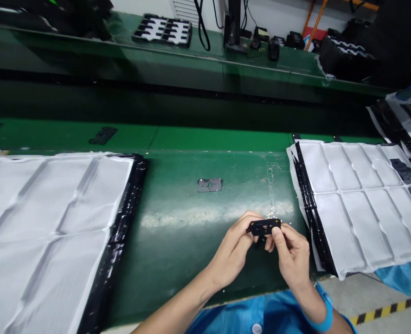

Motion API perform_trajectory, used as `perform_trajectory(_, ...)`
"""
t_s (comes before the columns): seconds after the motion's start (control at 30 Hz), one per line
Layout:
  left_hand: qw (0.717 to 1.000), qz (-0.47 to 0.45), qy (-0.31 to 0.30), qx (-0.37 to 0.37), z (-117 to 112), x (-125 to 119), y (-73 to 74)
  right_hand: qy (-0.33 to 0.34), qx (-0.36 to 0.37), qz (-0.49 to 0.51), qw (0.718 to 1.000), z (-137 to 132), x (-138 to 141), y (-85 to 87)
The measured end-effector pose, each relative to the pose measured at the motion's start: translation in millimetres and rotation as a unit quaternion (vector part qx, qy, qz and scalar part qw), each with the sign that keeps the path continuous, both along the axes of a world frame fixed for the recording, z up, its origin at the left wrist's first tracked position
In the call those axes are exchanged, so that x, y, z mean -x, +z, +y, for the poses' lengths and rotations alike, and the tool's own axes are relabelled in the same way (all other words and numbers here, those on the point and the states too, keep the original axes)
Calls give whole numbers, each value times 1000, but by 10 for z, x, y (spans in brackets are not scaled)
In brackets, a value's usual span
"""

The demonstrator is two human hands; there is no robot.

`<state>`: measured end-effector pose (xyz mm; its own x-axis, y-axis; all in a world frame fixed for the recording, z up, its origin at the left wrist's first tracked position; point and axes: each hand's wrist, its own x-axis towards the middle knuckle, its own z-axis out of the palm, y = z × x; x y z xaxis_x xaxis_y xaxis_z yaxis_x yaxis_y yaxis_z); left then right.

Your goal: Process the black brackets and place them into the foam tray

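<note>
Black plate (261, 227), one, held over the front part of the green bench (177, 264), between the left tray (83, 202) and the right tray (362, 211); left end pinched in the left hand (234, 248), right end in the right hand (293, 255). Handling, judged by look: light, stiff, fairly smooth, fine details perhaps fragile; best gripped by the short ends, clear of the middle. Also: grey part (215, 185), one, flat on the bench beyond the hands.

Green workbench (177, 260), dark plate (209, 185), left tray stack (52, 241), right tray stack (365, 208)
</note>
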<state>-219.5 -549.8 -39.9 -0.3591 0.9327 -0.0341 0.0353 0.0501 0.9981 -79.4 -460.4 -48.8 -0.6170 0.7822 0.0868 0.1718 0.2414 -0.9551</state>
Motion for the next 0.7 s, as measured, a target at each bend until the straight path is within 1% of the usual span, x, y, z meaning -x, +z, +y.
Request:
perform_trajectory(0.1, 999, 27, -29, 31, -20, 14, -71, -23, 14, -2, 1000, 37, -14, -13)
perform_trajectory(0.17, 994, 91, -17, 56, -27, 33, -129, -40, 29, 1, 999, 58, -21, -23)
perform_trajectory(0.23, 983, 174, -8, 61, -30, 66, -165, -49, 42, 6, 998, 74, -23, -28)
perform_trajectory(0.3, 972, 230, -16, 55, -34, 113, -159, -50, 47, 11, 998, 81, -20, -24)
perform_trajectory(0.33, 970, 237, -19, 51, -37, 136, -141, -48, 45, 11, 998, 80, -18, -19)
perform_trajectory(0.4, 977, 207, -19, 47, -44, 171, -82, -44, 36, 9, 998, 71, -15, -5)
perform_trajectory(0.53, 995, 93, 4, 47, -56, 137, 24, -19, 13, -1, 1000, 36, -25, 20)
perform_trajectory(0.6, 997, 54, 18, 44, -65, 74, 40, -6, 8, -4, 1000, 18, -38, 13)
perform_trajectory(0.7, 999, 19, 23, 43, -95, -20, 19, -10, 23, -3, 1000, -13, -62, -24)
